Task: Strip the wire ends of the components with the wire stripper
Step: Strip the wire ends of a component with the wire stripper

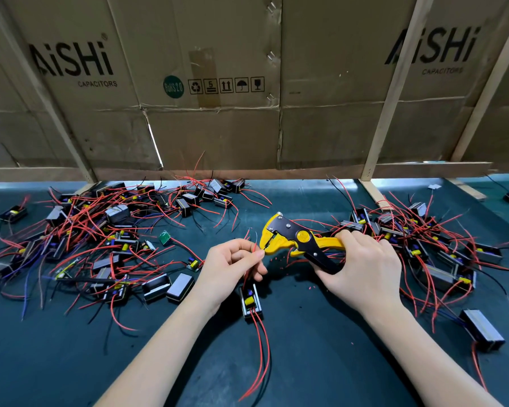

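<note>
At desk centre: two bare hands meet over the dark green desk point(306, 362).
Left hand point(232, 265): fingers curled, thumb and forefinger pinching a red wire point(254, 248) by its end, right at the stripper's nose.
Right hand point(362, 268): wrapped round the two handles of the stripper point(291, 237), one handle yellow, one black.
Stripper: yellow and black, head pointing left toward the left hand; the wire end seems to sit just at the nose, though the view is too small to tell whether it is clamped.
Component point(250, 299): a small black block with a yellow part on top, lying on the desk just below the left hand; red wires run up from it toward the pinch, and more red wires trail from its near end toward the desk edge.
Scraps point(276, 259): tiny red bits scattered on the desk under and near the stripper.
Left pile point(100, 239): many black components tangled with red, black and blue wires.
Right pile point(423, 245): a like heap, just beyond the right hand.
Backdrop: flattened cardboard boxes point(212, 83) printed "AiSHi CAPACITORS", held by pale wooden slats point(394, 92).
</note>
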